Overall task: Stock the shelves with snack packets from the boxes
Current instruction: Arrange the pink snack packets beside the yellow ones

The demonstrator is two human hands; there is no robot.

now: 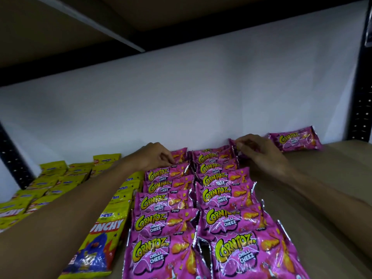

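Observation:
Two rows of pink Corntoz packets [225, 194] lie overlapping on the brown shelf [322, 198], running from the front edge to the white back wall. My left hand [156, 156] rests on the back of the left row, fingers curled on a packet's top edge. My right hand [259, 152] pinches a pink packet [233, 144] at the back, just right of the right row. One more pink packet [296, 139] leans against the wall further right.
Yellow Crunchy packets [104, 234] fill the shelf's left side in several rows. Black perforated uprights [362, 109] stand at both ends. The shelf above hangs close overhead. Bare brown board lies right of the pink rows.

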